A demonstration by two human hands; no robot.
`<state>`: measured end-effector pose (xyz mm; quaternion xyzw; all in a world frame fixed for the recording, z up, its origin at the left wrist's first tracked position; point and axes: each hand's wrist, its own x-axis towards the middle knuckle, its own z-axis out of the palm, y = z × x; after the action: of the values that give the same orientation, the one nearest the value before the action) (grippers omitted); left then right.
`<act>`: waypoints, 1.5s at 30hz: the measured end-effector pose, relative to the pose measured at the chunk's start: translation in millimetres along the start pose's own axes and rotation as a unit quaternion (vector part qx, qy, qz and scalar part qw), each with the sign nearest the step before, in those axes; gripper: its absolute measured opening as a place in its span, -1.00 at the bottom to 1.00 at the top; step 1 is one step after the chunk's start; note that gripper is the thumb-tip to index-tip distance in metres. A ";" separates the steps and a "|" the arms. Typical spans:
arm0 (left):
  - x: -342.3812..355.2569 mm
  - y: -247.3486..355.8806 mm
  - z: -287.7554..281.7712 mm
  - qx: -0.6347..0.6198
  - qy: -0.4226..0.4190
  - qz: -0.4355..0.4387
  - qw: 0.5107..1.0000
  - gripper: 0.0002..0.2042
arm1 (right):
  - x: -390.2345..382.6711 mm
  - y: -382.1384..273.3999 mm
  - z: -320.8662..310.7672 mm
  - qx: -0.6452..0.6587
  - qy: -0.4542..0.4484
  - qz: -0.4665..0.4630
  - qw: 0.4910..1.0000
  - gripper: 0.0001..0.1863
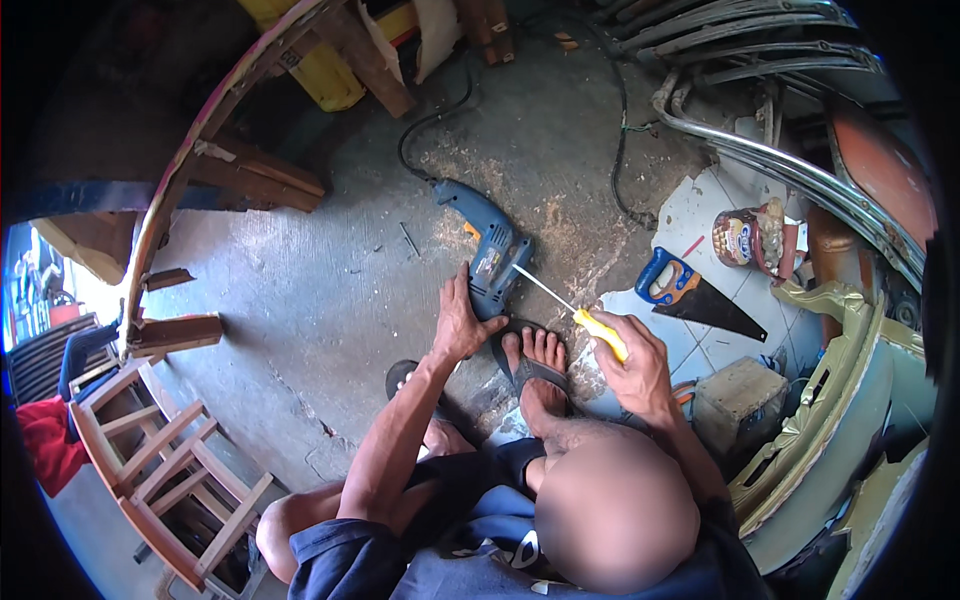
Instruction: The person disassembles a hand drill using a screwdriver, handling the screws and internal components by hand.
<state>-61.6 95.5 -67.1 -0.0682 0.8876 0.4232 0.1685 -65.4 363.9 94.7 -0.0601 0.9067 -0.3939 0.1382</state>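
Observation:
A blue corded power drill (pixel 490 250) with an orange trigger lies on its side on the concrete floor, just beyond my sandalled feet. My left hand (pixel 458 318) grips its lower end, fingers along one side and thumb near the other; the drill's front end is partly hidden there. In my right hand (pixel 635 365) is a screwdriver (pixel 600 333) with a yellow handle, fingers closed around it. Its thin shaft slants up to the left, and the tip meets the drill's housing, where I cannot tell whether it sits in a screw.
A handsaw (pixel 700 300) and an open jar (pixel 745 238) lie right, on white tiles, near a wooden block (pixel 740 400). Metal chair frames (pixel 800 165) stack behind; a gold carved frame (pixel 820 410) stands right. Wooden frames (pixel 180 470) stand left. The drill's cord (pixel 430 120) runs away.

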 end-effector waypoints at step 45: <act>-23.8 47.6 51.9 -0.016 0.236 0.064 0.969 -0.71 | 53.7 -108.3 32.5 -0.315 -0.163 -0.353 0.866 -0.79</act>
<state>-39.4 165.2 -54.2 -0.1121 0.8977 0.4195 -0.0747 -107.0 255.6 141.8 -0.4800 0.8653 -0.0939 0.1096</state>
